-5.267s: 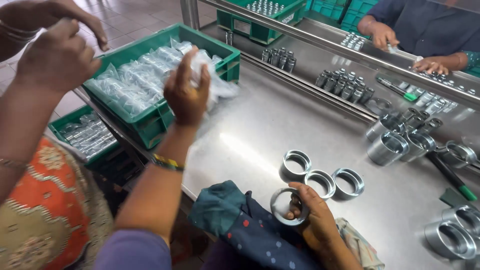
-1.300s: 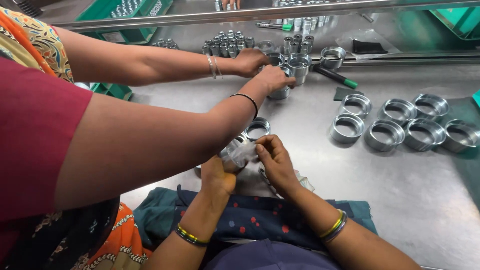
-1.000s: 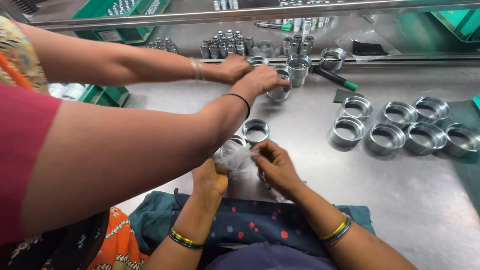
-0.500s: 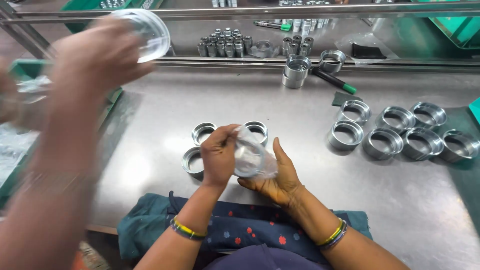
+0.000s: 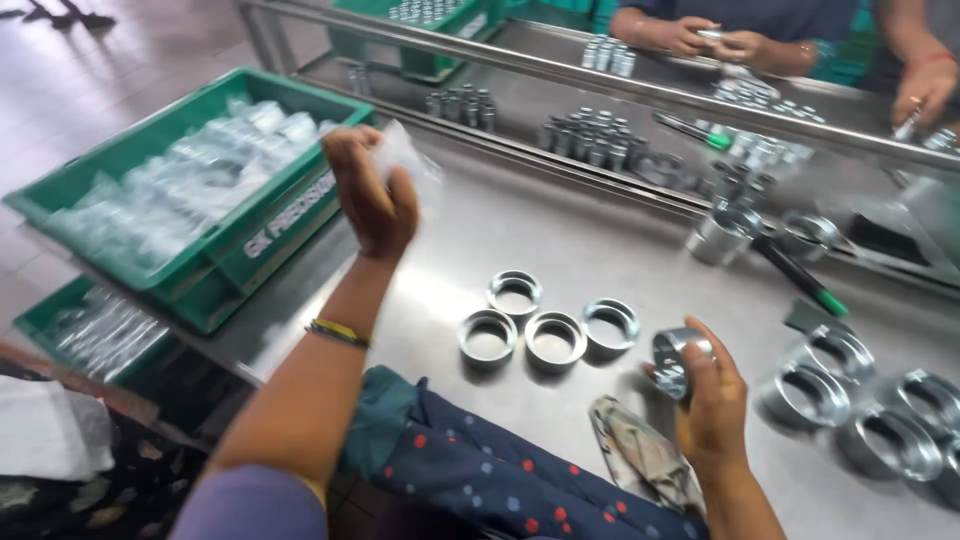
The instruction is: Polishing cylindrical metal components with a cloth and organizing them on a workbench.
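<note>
We are lifting our left hand (image 5: 368,195) over the near edge of the steel table (image 5: 560,240), fingers curled and pinching a clear plastic bag (image 5: 405,165) just beside the green crate (image 5: 215,235) of bagged parts on the left. Our right hand (image 5: 710,400) is hovering at the near right, fingers wrapping around a metal ring (image 5: 675,360). Four more rings (image 5: 550,325) are sitting clustered between our hands, and a patterned cloth (image 5: 640,455) is lying near the right wrist.
</note>
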